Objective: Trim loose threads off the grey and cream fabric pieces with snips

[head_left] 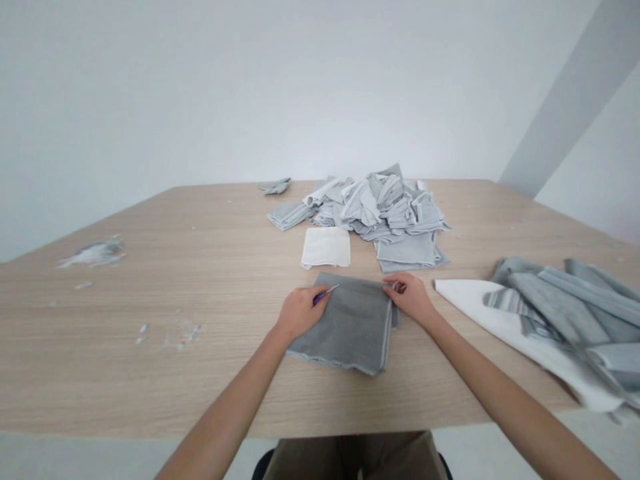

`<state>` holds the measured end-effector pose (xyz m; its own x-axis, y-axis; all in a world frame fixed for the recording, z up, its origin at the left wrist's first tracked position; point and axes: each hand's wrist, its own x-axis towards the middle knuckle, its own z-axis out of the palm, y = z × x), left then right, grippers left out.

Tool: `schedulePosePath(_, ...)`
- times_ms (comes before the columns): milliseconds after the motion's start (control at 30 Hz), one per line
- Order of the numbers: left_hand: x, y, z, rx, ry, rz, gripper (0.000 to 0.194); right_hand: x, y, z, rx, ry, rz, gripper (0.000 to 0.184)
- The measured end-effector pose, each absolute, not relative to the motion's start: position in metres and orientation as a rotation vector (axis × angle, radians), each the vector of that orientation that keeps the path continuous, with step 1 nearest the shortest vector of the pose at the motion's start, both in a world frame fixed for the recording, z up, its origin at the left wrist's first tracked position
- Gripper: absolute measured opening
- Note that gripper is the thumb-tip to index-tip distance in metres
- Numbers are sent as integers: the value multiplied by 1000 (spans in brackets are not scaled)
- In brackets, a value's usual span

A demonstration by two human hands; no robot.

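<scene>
The right hand pinches a corner of the gray cloth, low middle of the frame, and the left hand holds a purple-handled tool over it, so it's best to keep that edge flat and the pointy tip from poking it.

One purple-handled cutting tool, one folded dark grey cloth, one white cloth square! Cloth heaps? Two: one far-edge heap, one right-edge heap, both too jumbled to count! One lone grey bundle, uncountable lint scraps!
</scene>
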<state>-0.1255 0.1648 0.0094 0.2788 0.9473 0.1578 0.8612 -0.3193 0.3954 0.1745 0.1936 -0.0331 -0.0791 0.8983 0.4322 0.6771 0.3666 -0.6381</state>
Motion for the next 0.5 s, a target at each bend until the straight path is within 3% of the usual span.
schedulePosePath(500,-125,165,10,2322,1671,525,37,175,194,-34,-1379,-1834,349,19)
